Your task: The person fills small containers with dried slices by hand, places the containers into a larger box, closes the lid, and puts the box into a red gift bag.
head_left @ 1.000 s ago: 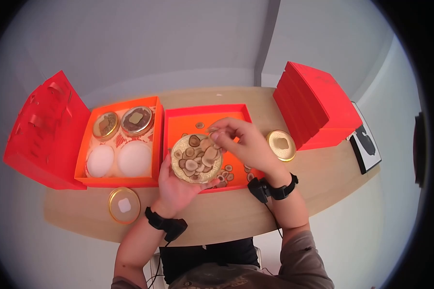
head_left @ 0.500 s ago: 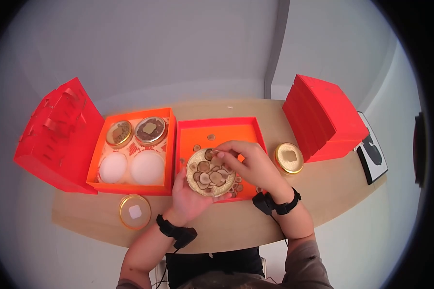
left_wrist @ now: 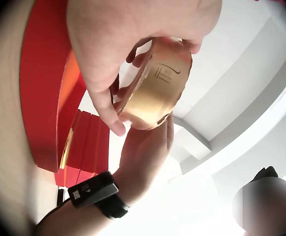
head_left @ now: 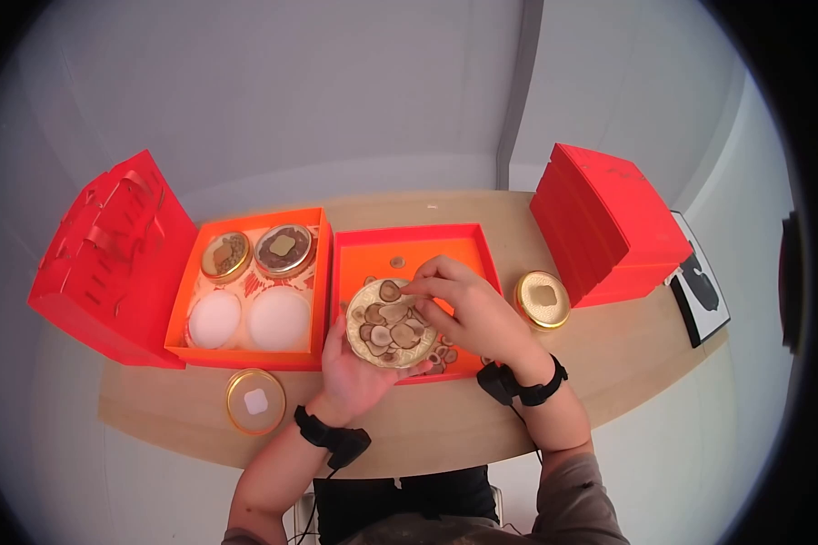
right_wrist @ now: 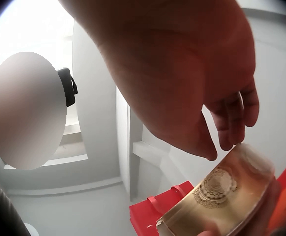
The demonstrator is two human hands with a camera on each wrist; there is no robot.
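Observation:
My left hand (head_left: 359, 380) holds a round gold tin (head_left: 393, 364) from below and the left side, tilted toward me. Inside are thin, pale dried slices (head_left: 381, 336) with dark rims. In the left wrist view, the tin's gold side wall (left_wrist: 155, 93) carries dark printing. My right hand (head_left: 471, 313) reaches in from the right, its bent fingertips down among the slices at the upper right. The fingertips hide what lies under them, so I cannot tell whether they pinch a slice. Below the tin, more loose slices (head_left: 398, 262) lie in a shallow red-orange tray (head_left: 463, 250).
Left of the tray stands an orange box (head_left: 316, 282) with two filled jars (head_left: 284, 247) and two white round pieces (head_left: 278, 318). A gold-rimmed lid (head_left: 255, 427) lies before it. Another gold tin (head_left: 543, 320) sits at right, beside a red box (head_left: 577, 218). A red bag (head_left: 109, 263) stands far left.
The head view has shifted, so everything sits further right and lower in it. My right fingertips have gone from the tin's upper right rim in over the slices. Some slices have shifted.

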